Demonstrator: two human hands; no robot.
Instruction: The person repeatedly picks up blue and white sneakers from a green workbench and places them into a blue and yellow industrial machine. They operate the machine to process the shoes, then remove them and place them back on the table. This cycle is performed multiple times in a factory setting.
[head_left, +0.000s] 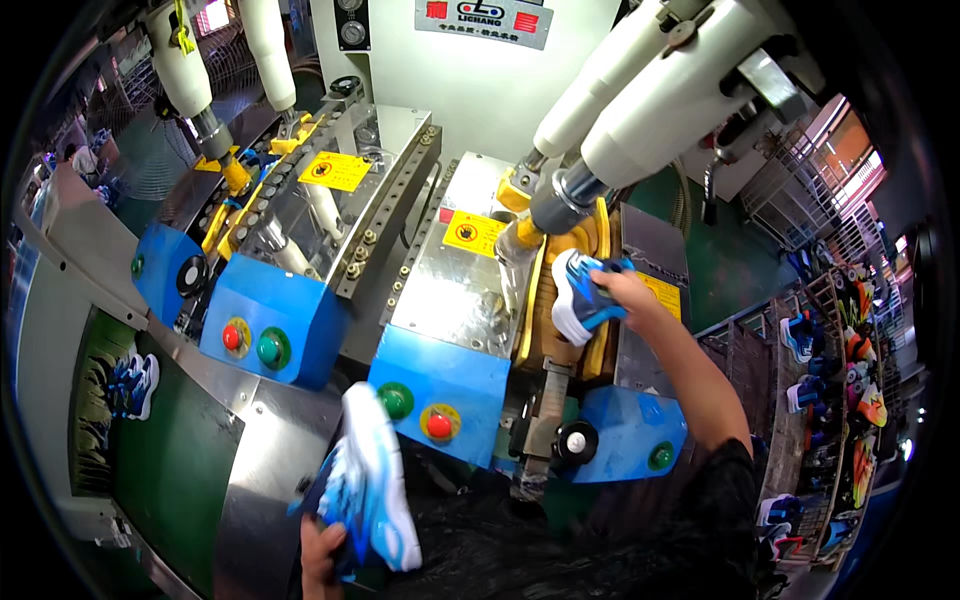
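Observation:
At the lower edge my left hand (322, 552) is closed on a blue-and-white sneaker (375, 485), tilted with its white sole turned to the right and slightly blurred. Over on the right, my right hand (628, 290) grips a second blue-and-white shoe (585, 297). That shoe is above the brown padded bed (545, 318) of the right-hand press station, its white sole facing left; whether it touches the bed I cannot tell. A metal-and-yellow press head (560, 205) stands just above and behind it.
A second press station (270, 320) stands to the left with blue housings. Red button (438, 424) and green button (394, 401) sit on the nearer blue panel. Several shoes lie on a green conveyor (165, 470) at left. A rack (815, 420) of colourful shoes lines the right.

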